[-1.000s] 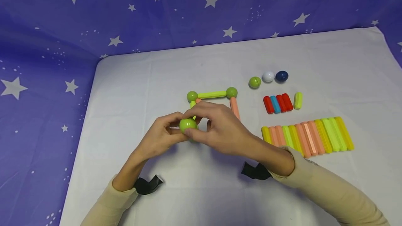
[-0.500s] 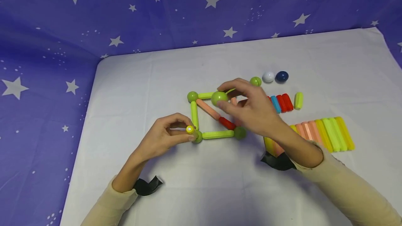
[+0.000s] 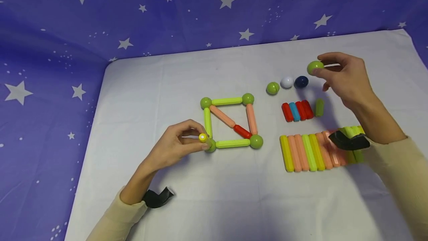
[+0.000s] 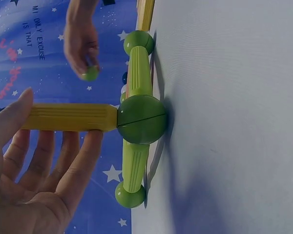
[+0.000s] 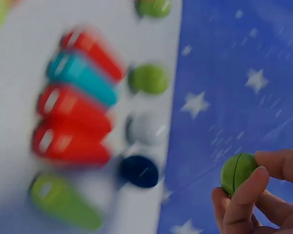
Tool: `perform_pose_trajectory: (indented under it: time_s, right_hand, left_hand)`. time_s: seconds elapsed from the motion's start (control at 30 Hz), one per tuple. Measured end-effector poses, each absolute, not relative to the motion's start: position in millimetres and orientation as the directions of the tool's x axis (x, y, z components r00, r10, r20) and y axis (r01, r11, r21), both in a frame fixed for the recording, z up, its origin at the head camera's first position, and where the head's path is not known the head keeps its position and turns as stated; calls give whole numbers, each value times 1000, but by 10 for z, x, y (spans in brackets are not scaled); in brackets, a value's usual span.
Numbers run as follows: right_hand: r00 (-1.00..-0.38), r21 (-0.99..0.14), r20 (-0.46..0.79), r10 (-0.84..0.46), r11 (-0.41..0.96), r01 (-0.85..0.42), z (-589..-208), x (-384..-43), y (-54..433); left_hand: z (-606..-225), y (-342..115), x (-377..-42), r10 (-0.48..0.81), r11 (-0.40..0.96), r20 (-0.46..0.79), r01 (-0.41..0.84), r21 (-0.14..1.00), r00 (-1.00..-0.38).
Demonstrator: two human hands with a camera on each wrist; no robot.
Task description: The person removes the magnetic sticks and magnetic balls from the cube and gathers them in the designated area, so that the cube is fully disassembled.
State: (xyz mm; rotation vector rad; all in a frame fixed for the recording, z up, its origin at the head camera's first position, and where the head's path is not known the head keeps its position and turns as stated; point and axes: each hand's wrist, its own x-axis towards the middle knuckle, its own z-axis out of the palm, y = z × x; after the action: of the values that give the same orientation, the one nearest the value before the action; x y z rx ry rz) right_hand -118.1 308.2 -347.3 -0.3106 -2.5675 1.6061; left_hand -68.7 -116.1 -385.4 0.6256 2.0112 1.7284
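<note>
My left hand (image 3: 174,144) holds a yellow magnetic rod (image 4: 71,117) between thumb and fingers. The rod stands upright on the green ball (image 4: 141,119) at the near left corner of a flat square. Green balls form the square's corners. Three sides are lime rods (image 3: 232,143), the right side is a peach rod (image 3: 252,119), and a peach rod with a short red rod (image 3: 242,131) makes the diagonal. At the back right, my right hand (image 3: 349,81) pinches a loose green ball (image 3: 315,67) above the table, a seam visible round it (image 5: 238,173).
Right of the square lie a green ball (image 3: 272,88), a white ball (image 3: 287,82) and a dark blue ball (image 3: 301,82). Short red rods (image 3: 287,112), a blue one (image 3: 294,111) and a lime one (image 3: 319,107) lie nearer. A row of long rods (image 3: 302,153) lies partly under the right arm.
My right hand has lifted the green ball away from the top of the yellow rod and carried it right, past the loose balls. My left hand has stayed in place with the rod.
</note>
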Motion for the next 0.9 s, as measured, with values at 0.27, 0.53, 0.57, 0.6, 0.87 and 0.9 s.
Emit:
perform_pose_trajectory:
  time_s: [0.27,0.53,0.57,0.6,0.87,0.9]
  right_hand:
    - [-965,-814,-135,224,530,237,-3806,-1342,3429]
    - [-962,-708,-193,196,651,274,-3932,-1401,3512]
    - [-959,-704,-204,198,651,284,-3943,-1406,3519]
    - [-956,-701,-213,202,650,293,-3953,-1411,3525]
    - [-951,-691,-238,197,653,309,-3975,-1452,3517]
    - [-950,-689,-243,198,654,312,-3973,-1454,3522]
  left_hand:
    - [-3852,-1151,-691,578,140,-24,71,988,-816]
    - [-3860,-1136,-699,582,130,-24,64,989,-813]
    - [-3865,-1133,-701,584,127,-23,64,990,-811]
    - [-3864,-1130,-701,584,124,-22,63,990,-811]
    - [-3889,-1133,-686,587,111,-13,64,992,-810]
    - [-3890,-1132,-686,589,107,-10,65,992,-808]
